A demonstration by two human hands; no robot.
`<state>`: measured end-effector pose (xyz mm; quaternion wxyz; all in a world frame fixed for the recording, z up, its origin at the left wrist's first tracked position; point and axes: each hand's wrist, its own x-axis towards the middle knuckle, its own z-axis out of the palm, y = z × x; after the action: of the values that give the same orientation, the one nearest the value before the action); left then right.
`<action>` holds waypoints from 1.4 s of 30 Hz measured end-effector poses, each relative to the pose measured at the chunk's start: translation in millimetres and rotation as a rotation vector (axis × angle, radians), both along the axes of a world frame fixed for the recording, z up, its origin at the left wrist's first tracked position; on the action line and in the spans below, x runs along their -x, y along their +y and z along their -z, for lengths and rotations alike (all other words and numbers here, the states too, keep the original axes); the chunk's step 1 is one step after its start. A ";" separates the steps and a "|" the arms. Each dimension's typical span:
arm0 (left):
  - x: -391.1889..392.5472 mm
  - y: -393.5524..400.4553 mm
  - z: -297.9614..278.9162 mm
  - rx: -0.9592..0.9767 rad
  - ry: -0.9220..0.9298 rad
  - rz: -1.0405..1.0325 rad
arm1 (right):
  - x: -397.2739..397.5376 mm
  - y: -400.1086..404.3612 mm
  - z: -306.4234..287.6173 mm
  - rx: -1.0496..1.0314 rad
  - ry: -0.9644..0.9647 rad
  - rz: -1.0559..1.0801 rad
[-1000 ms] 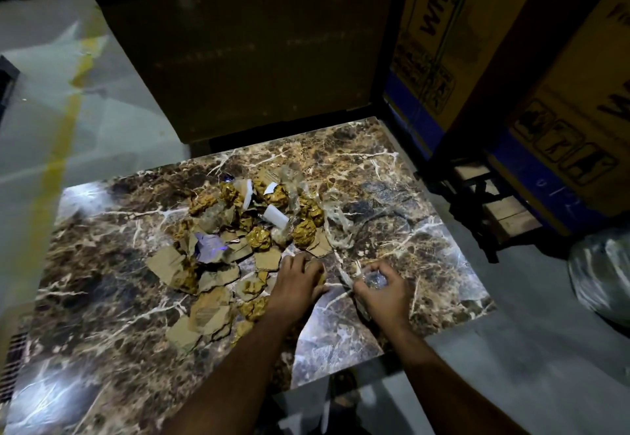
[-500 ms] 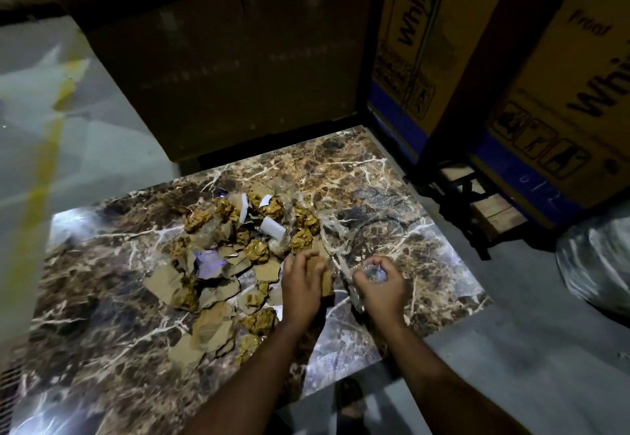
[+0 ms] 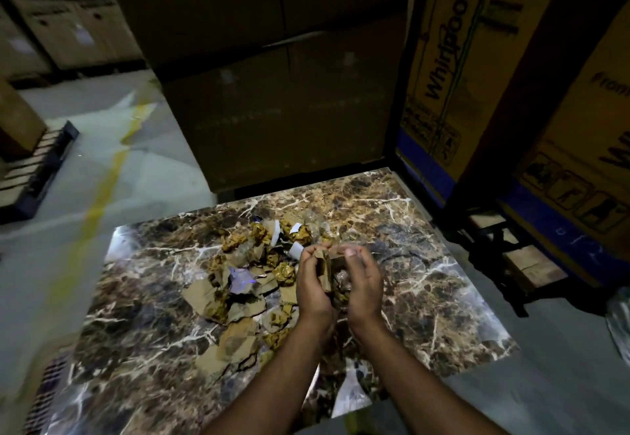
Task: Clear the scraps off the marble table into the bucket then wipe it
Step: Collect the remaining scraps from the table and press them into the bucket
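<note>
Far left on the grey floor: one dark slatted pallet with one brown box on it; one yellow floor stripe runs past it toward the table; polished brown marble table with white veins fills the centre. On its left-middle: loose pile of scraps; roughly six flat torn brown cardboard pieces, about eight crumpled gold foil balls, one purple-white plastic scrap, two white paper bits; counts approximate, pile overlaps. Just right of pile, raised above the tabletop: left hand and right hand, two hands cupped toward each other, fingers curled around one gathered bundle of cardboard and foil scraps squeezed between the palms. Behind table: stacked brown cartons. Right: two yellow-and-blue printed appliance cartons, one wooden pallet under them; one crinkled clear plastic bag at the far right edge. Bucket: can't tell where.
</note>
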<state>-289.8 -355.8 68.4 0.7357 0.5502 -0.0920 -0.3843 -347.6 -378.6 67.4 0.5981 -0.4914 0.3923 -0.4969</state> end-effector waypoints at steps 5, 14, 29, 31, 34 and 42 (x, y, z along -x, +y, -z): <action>-2.9 17.1 -24.3 0.049 -0.123 -0.169 | -14.6 10.0 -12.3 0.152 -0.018 -0.129; -34.7 105.6 -38.0 0.014 -0.214 -0.611 | -69.2 82.8 -15.9 0.251 0.111 -0.471; -90.1 441.3 -36.2 0.058 -0.235 -1.305 | -154.8 416.3 -39.3 0.211 -0.080 -1.157; -90.0 507.6 -29.6 0.054 -0.225 -1.395 | -161.2 482.8 -29.4 0.204 -0.073 -1.258; -84.6 594.6 -16.7 0.050 -0.171 -1.520 | -161.8 571.2 -10.7 0.171 -0.024 -1.392; -71.7 752.1 38.6 -0.112 -0.078 -1.764 | -156.9 728.7 35.5 0.179 0.136 -1.663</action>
<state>-218.1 396.2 29.8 0.7325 0.4688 0.3598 0.3381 -190.7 350.1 31.9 0.7032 -0.6951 -0.1037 0.1075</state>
